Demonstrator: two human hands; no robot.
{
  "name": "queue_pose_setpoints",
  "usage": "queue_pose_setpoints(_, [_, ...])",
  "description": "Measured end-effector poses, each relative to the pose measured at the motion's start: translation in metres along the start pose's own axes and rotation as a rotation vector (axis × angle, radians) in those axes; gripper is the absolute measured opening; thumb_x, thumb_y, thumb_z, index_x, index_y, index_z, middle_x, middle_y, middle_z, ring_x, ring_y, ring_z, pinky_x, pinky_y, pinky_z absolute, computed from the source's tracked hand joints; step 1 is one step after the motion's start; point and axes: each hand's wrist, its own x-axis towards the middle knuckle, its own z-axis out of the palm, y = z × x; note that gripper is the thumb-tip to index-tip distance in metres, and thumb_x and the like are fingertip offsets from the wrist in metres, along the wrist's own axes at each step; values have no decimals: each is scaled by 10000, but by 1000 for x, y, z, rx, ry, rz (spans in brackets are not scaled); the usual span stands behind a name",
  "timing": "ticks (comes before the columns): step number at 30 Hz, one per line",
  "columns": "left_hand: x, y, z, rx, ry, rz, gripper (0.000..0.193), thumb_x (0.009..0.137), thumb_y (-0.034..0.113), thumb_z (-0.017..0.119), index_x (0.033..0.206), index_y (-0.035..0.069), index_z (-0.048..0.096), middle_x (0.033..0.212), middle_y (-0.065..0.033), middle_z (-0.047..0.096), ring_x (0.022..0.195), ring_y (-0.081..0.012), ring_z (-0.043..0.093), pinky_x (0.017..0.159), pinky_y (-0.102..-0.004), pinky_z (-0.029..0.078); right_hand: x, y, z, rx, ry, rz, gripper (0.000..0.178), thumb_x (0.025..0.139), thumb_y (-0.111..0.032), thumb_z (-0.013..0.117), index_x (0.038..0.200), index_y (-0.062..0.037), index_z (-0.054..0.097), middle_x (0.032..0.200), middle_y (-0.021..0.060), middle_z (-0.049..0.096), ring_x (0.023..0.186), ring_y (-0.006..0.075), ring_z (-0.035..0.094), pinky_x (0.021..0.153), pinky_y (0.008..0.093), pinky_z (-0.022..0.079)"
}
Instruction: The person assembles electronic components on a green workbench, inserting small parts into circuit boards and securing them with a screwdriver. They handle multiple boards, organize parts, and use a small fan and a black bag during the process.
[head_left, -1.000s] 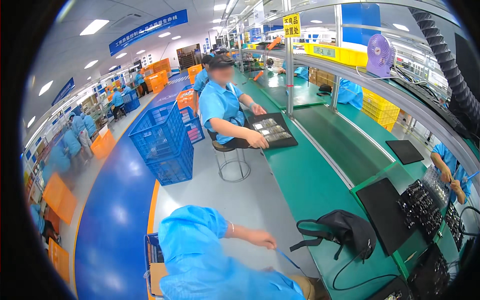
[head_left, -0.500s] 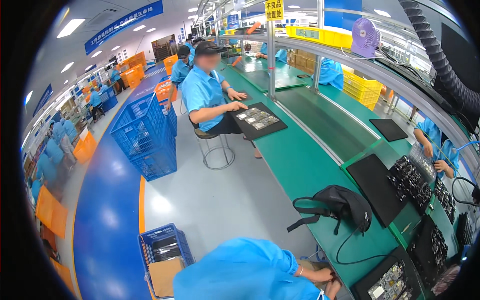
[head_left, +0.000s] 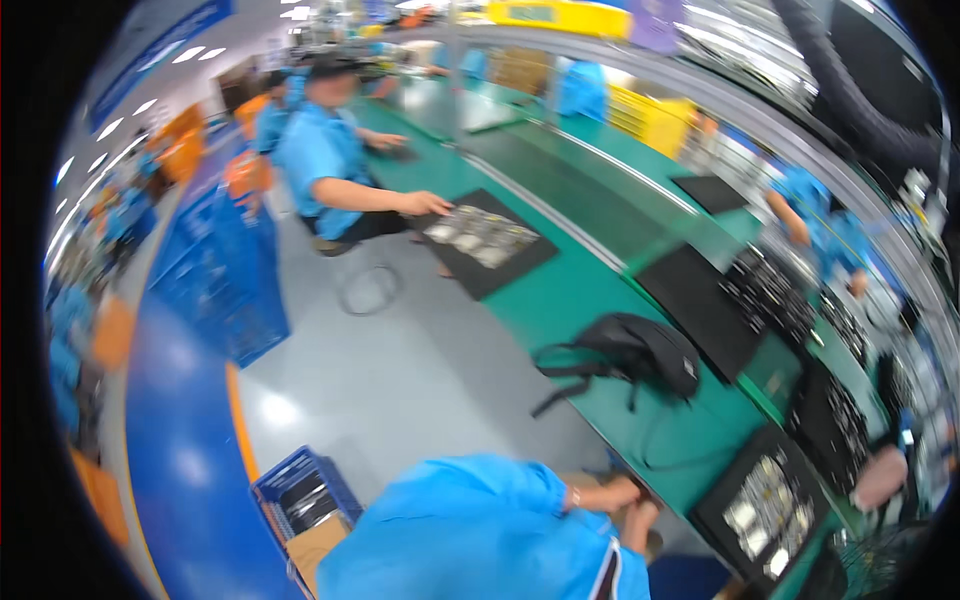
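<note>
My left hand (head_left: 612, 493), at the end of a blue sleeve with a band at the wrist, is beside the near edge of the green bench (head_left: 535, 315). My right hand (head_left: 640, 517) is close against it, a little lower. The fingers of both look curled inward; motion blur and the hands themselves hide whatever is between them. On the bench to their right, a circuit board panel (head_left: 768, 510) with silver shields lies on a black mat (head_left: 715, 495). A black bag (head_left: 640, 350) with loose straps rests beyond my hands, and a dark cable runs from near it.
A seated co-worker (head_left: 325, 150) reaches toward boards (head_left: 480, 235) on another black mat. Across the bench another person (head_left: 815, 220) works by dark parts (head_left: 770, 290). Blue crates (head_left: 215, 270) stand on the floor at left; a smaller blue basket (head_left: 330, 480) stands nearer.
The whole view has shifted and blurred, with most of the scene moving left and upward. The seated co-worker's arm is stretched out further. My hands stay together at the bench edge.
</note>
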Motion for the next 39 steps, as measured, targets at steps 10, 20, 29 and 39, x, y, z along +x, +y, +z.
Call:
queue_pose_setpoints(10, [-35, 63, 6, -135, 75, -99, 197, 870, 119, 520, 1015, -1, 579, 981, -101, 614, 796, -164, 576, 666, -310, 483, -8, 5, 41, 272, 60, -116, 204, 881, -180, 534, 1035, -47, 547, 967, 73, 591, 831, 170, 573, 723, 293, 501])
queue_pose_setpoints(20, [-11, 38, -6, 549, -69, 63, 418, 890, 292, 495, 1189, 2, 514, 1190, -187, 549, 1043, -289, 548, 842, -387, 455, -4, 23, 26, 173, 95, -77, 273, 883, -220, 536, 1081, -32, 524, 1025, 86, 575, 887, 197, 559, 804, 334, 475])
queue_pose_setpoints(29, [-144, 193, -54, 735, -742, 493, 316, 887, 194, 527, 1148, 17, 555, 1065, -174, 605, 1002, -325, 570, 889, -370, 438, -155, -105, -54, -439, 99, -55, 288, 906, -203, 564, 1116, -7, 540, 980, 80, 617, 889, 147, 590, 788, 284, 476])
queue_pose_setpoints(39, [-13, 212, -22, 1274, -990, 472, 414, 929, 386, 397, 899, 60, 651, 893, -168, 651, 852, -336, 609, 757, -397, 476, -106, -275, -113, -1073, 633, -724, 386, 906, -284, 545, 1131, 28, 533, 1093, 163, 574, 1019, 232, 554, 889, 306, 417])
